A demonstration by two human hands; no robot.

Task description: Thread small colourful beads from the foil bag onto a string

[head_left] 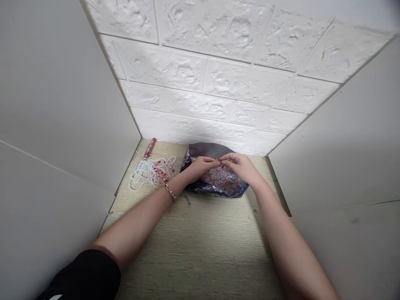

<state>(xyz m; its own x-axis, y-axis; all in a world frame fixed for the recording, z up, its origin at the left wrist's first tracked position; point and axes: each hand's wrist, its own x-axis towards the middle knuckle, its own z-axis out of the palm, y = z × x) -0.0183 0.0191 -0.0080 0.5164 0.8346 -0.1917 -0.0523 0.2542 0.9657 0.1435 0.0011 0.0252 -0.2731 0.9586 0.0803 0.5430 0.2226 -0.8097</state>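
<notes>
Bead bag (229, 186) — one | left hand (200, 165), right hand (241, 165) touching | red tube (150, 147) — one

This looks like a small handcraft work booth, a narrow cubicle set up for beadwork. A pale wood-grain worktop (200, 250) carries a bag of beads (204, 150) at its far end. Behind the bag rises a white embossed brick-pattern wall (218, 83). Plain white panels close the booth in, one to the left of the bag (56, 125) and one to the right (343, 166). Just left of the bag lie strands of clear and red beads (151, 173), and beyond them a small red tube (150, 147).
</notes>
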